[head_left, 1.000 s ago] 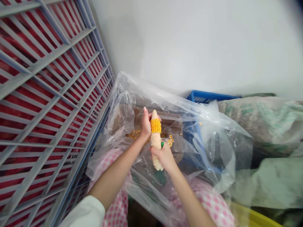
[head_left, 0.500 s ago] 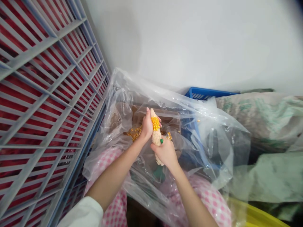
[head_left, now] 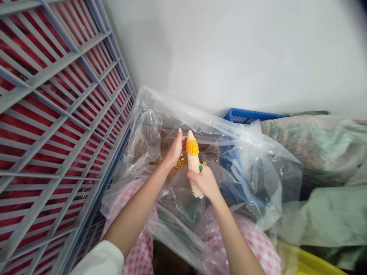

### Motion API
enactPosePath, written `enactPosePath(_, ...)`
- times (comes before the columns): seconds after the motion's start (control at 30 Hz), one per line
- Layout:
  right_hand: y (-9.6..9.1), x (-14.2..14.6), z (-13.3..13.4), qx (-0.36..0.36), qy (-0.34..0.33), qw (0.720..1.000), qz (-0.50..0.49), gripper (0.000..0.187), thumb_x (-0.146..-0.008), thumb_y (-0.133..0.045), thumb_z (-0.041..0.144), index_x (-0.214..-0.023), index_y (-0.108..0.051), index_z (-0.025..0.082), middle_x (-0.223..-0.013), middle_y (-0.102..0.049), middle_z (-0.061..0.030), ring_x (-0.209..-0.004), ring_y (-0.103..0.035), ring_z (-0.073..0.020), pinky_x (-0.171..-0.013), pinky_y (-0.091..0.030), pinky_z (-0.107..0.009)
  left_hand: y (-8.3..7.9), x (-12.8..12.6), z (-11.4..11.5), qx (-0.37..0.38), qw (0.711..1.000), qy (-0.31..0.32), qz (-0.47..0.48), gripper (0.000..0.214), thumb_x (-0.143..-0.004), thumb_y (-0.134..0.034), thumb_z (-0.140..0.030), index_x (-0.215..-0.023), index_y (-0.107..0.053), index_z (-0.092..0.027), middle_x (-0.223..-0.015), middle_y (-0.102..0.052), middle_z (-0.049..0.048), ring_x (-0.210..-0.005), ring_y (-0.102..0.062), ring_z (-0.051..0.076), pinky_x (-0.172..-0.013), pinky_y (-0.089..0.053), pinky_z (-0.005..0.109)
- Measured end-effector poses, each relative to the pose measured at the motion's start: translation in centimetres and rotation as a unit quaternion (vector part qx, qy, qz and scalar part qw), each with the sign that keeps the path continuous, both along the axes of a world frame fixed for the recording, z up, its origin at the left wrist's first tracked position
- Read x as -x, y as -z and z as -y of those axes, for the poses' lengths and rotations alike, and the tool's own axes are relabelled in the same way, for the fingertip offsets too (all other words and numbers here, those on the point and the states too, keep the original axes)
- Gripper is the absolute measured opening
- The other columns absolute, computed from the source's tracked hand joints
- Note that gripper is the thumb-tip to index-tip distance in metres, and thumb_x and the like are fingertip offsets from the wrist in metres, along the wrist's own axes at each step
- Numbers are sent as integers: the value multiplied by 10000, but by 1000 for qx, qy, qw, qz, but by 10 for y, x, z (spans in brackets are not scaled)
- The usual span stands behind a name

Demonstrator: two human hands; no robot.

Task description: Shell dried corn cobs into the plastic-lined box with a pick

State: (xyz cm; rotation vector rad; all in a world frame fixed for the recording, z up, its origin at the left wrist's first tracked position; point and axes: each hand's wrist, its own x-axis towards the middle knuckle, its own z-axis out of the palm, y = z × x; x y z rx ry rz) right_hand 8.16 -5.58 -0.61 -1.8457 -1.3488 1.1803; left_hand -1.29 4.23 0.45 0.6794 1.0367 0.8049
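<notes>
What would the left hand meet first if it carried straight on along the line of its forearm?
Most likely the corn cob, near its pale tip, just ahead of the left hand; depth is unclear, so the hand might pass behind it and meet the plastic sheet instead.

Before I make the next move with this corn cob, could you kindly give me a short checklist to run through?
1. Cob secured: ok; the right hand has its grip around the lower part of the corn cob.
2. Left hand touching the cob: cannot tell; it is beside the upper part, its fingers partly hidden.
3. Cob bare all over: not ok; a band of yellow kernels sits below the tip.
4. Clear plastic spread beneath the hands: ok.
5. Loose kernels all gathered together: not ok; some lie apart, near the blue crate.
6. Green item by the right hand identified: cannot tell; too small.
</notes>
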Motion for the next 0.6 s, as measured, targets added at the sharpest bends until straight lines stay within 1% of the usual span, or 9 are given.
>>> enactPosePath(0.03, -2, 1, 0, -3, 6, 998, 69, 95, -632, -507, 268, -587, -491, 186, -533, -502, 7, -499, -443, -116, -483, -273, -223, -1, -1, 0, 10, 1000, 4, 20, 603, -804, -257, -626, -673, -595, -144, -570, -609, 43, -529, -576, 119, -497, -408, 209)
enactPosePath(0.1, -3, 6, 2, -10, 7, 985, 175, 87, -634, -505, 268, -645, -534, 187, -571, -543, -19, -521, -457, -129, -505, -263, -236, -1, -3, 1, 37, 998, -14, 53, 612, -808, -225, -619, -592, -548, -146, -501, -566, 34, -450, -543, 114, -456, -399, 220)
enactPosePath(0.13, -3, 9, 4, -11, 0, 980, 198, 97, -636, -500, 266, -668, -547, 187, -585, -558, -29, -527, -461, -133, -511, -262, -239, -1, -5, 3, 45, 997, -34, 61, 602, -808, -229, -615, -552, -514, -151, -460, -533, 23, -405, -515, 106, -425, -379, 217)
enactPosePath(0.17, -2, 11, 5, -12, -10, 980, 201, 103, -637, -497, 265, -678, -551, 186, -590, -565, -32, -527, -461, -134, -513, -264, -239, -1, -7, 4, 42, 996, -57, 62, 590, -808, -236, -612, -522, -481, -157, -425, -501, 11, -366, -484, 97, -395, -352, 212)
enactPosePath(0.23, 1, 14, 6, -18, -25, 985, 171, 92, -630, -496, 261, -660, -540, 185, -578, -554, -20, -518, -447, -126, -509, -270, -233, 0, -9, 8, 11, 994, -84, 62, 577, -804, -252, -616, -503, -450, -165, -394, -466, -4, -328, -446, 85, -362, -315, 206)
enactPosePath(0.33, 8, 14, 5, -26, -17, 994, 104, 67, -601, -504, 251, -598, -492, 185, -524, -486, 20, -489, -406, -104, -485, -264, -218, 1, -10, 10, -47, 993, -78, 74, 574, -790, -276, -635, -513, -458, -166, -389, -462, -8, -326, -445, 80, -363, -323, 203)
enactPosePath(0.47, 16, 11, 2, -24, -2, 1000, 15, 96, -564, -509, 241, -552, -432, 185, -486, -396, 57, -468, -362, -84, -459, -253, -205, 7, -10, 12, -113, 988, -64, 79, 565, -765, -312, -653, -540, -484, -164, -396, -481, -4, -328, -448, 84, -360, -331, 204)
enactPosePath(0.53, 18, 9, 1, -14, -7, 1000, -17, 92, -556, -499, 236, -552, -422, 185, -491, -380, 64, -469, -355, -80, -452, -258, -200, 10, -11, 11, -131, 986, -66, 83, 572, -758, -302, -667, -552, -487, -167, -407, -496, -1, -336, -454, 89, -364, -332, 207)
enactPosePath(0.6, 18, 8, 0, -3, -16, 999, -31, 80, -560, -488, 235, -551, -428, 182, -493, -383, 63, -470, -366, -82, -450, -268, -198, 12, -11, 10, -128, 986, -69, 80, 591, -757, -273, -681, -563, -492, -168, -410, -500, -1, -349, -463, 92, -374, -334, 207)
